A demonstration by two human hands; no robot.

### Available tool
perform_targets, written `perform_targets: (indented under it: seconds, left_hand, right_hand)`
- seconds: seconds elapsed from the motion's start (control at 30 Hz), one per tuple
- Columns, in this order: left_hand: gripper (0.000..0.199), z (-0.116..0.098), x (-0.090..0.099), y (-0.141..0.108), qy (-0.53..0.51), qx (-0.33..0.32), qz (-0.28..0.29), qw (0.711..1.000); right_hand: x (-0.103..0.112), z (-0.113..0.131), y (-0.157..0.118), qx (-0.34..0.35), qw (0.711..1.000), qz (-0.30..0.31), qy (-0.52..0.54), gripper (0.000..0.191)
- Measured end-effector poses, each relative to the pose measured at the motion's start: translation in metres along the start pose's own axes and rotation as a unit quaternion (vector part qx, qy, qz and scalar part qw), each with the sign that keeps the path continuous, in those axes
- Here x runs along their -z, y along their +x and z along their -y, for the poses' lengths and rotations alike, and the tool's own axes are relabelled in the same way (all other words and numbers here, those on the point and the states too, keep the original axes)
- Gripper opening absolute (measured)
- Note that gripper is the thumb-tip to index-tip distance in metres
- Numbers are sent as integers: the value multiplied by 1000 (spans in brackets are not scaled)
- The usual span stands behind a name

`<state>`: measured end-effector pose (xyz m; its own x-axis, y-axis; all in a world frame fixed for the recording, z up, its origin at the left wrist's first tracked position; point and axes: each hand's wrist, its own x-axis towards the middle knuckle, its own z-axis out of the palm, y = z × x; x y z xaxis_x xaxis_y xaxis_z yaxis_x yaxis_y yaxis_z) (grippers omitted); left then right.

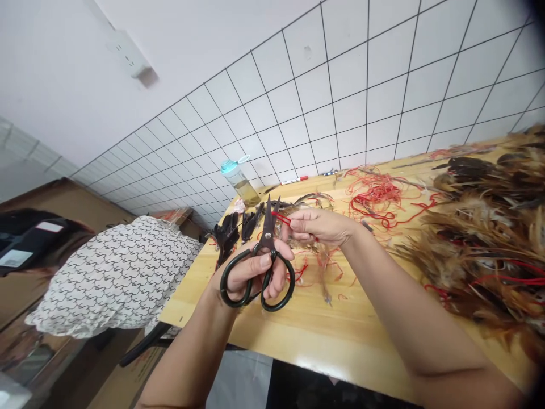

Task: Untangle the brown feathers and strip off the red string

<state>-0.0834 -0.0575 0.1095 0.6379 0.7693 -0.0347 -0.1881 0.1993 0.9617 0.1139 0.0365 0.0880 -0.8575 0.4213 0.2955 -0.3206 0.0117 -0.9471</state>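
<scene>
Black-handled scissors (268, 236) are in my left hand (251, 272), thumb and fingers wrapped around the handles. Their blades point away from me and stand slightly apart. My right hand (317, 226) pinches a red cord (281, 218) just right of the blades. The cord's loose end reaches the blades; whether it lies between them I cannot tell. Beneath the hands, scraps of red string (301, 272) and feather bits lie on the wooden table (361, 329). Dark feathers (227, 236) rest left of the scissors.
A large heap of brown feathers (481, 227) covers the table's right side. Tangled red string (374, 196) lies at the back. A bottle with a turquoise lid (244, 187) stands by the wall grid, near a red-and-white marker (294, 180). Patterned cloth (119, 272) is at left.
</scene>
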Motion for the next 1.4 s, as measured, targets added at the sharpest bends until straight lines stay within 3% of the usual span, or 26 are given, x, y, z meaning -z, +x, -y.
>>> perform_targets:
  seconds: [0.2,0.43,0.5,0.57,0.6,0.67,0.73,0.77,0.87,1.0,1.2,1.3,1.4]
  left_hand:
    - [32,2,0,3,-19,-35,-94,995]
    - [38,13,-10,8,-46,-40,-127,990]
    - [36,3,-1,8,-32,-67,-174,982]
    - [30,-10,16,4,-32,-118,-259,958]
    - [27,-16,26,2,-37,-157,-297,941]
    - [28,-20,41,-4,-24,-195,-352,915]
    - [37,-13,44,-7,45,-142,-345,927]
    - [42,-7,41,-7,89,-99,-325,936]
    - [53,10,17,1,204,31,-232,950]
    - [63,16,-13,30,258,103,-121,953]
    - [47,26,-14,107,319,55,-76,943]
    - [35,34,-9,147,418,8,-107,902]
    - [37,35,-9,183,525,1,-141,839]
  right_hand:
    - [-5,15,-4,-31,988,-1,-154,47]
    - [-4,17,-3,-39,958,38,-281,49]
    - [-4,24,-8,-31,962,68,-263,51]
    - [-3,36,-22,-21,966,95,-242,49]
    - [-1,44,-31,-10,969,62,-239,47]
    - [5,61,-54,65,969,-124,-202,44]
    - [12,76,-77,113,930,-309,-166,42]
    - [16,83,-88,118,908,-370,-158,39]
    - [20,96,-111,98,853,-481,-179,34]
    - [12,104,-123,125,834,-502,-191,33]
    - [0,110,-136,185,825,-496,-196,31]
    - [1,110,-144,228,813,-503,-185,29]
    - [4,110,-152,275,794,-515,-169,28]
